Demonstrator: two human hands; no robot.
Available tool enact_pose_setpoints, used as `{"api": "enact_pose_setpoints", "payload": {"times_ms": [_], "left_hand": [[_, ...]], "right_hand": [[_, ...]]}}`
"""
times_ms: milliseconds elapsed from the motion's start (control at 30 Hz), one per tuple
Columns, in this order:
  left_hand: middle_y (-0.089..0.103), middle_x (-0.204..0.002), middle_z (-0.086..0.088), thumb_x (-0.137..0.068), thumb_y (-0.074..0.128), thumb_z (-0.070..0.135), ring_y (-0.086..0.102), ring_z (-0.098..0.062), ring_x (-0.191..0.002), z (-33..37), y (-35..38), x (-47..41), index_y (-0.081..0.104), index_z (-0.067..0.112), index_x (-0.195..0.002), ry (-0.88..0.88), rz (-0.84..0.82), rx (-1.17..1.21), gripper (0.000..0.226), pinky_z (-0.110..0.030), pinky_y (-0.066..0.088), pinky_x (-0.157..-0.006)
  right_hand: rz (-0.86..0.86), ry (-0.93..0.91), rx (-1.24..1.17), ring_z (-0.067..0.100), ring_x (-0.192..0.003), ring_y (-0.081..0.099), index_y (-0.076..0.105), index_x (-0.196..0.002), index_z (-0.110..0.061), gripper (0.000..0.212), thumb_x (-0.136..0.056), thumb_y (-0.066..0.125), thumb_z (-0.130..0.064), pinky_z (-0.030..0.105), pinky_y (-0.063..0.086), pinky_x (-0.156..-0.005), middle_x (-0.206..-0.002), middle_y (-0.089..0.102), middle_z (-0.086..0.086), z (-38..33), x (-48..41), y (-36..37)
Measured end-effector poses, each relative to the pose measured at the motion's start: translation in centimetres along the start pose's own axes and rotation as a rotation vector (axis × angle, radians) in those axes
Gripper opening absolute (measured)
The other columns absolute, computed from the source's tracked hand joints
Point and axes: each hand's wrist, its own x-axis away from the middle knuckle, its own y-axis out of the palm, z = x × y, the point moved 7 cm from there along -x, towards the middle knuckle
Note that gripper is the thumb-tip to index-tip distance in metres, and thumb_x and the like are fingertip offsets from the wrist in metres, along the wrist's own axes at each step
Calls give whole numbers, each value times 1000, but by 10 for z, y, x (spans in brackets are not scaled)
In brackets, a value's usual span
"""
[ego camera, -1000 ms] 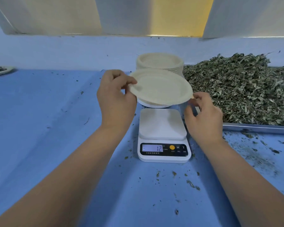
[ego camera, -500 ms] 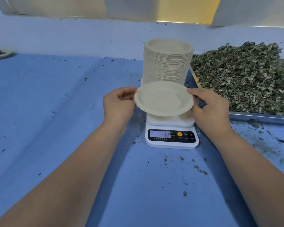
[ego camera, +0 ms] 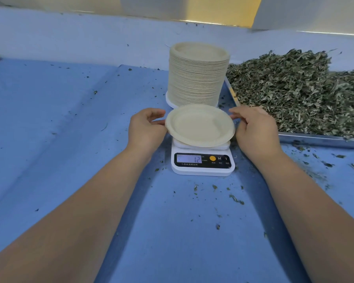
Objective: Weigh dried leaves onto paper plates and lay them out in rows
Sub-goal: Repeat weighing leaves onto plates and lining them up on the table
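One broad blue surface [ego camera: 70, 139] carries everything. Taking the white scale [ego camera: 202, 169] as the centre of the dial, the heap of dried leaves [ego camera: 294, 94] fills a metal tray [ego camera: 319, 138] from 1 to 3 o'clock, loose, shredded and piled high. A tall stack of paper plates [ego camera: 198, 78] stands at 12 o'clock, just behind the scale and close to the tray's near corner. The scale's display shows 12, perhaps with a minus sign before it.

Over its platform lies a single paper plate [ego camera: 199, 125], empty, level and wider than the platform, so it overhangs all round. Whether its full weight is down I cannot tell. The left hand [ego camera: 145, 129] closes thumb and curled fingers lightly on the rim at 9 o'clock. The right hand [ego camera: 253, 129] pinches the rim likewise at 3 o'clock. Neither holds anything else. Smallest are the leaf crumbs [ego camera: 235, 199] strewn at 5 and 6 o'clock.

The plate looks very light and fairly stiff, and its raised rim is the natural place to hold. Two opposite points should keep it level. Once loaded it will likely sag if lifted by one edge. The leaves look brittle and nearly weightless, best taken in small loose handfuls and dropped at the plate's centre, since they scatter easily.
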Motion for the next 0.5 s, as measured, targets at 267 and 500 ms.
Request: {"api": "enact_pose_setpoints", "payload": {"times_ms": [267,500], "left_hand": [[69,-121,6,-89,45,-13,70,-10,-107,-5,-1,-2,66,23,-108,-85,11,144,45,-30,57,-95],[61,-138,2,-104,50,18,57,-12,-127,-1,15,4,66,21,-122,-185,-51,348,25,-25,51,-102]], "right_hand": [[14,164,176,30,-120,54,66,-129,-13,42,-92,50,-3,48,48,-99,-112,69,13,21,-1,-12],[-92,273,351,31,-68,52,64,-102,-12,27,-101,41,-25,38,41,-72,-73,59,4,43,-1,-4]]}}
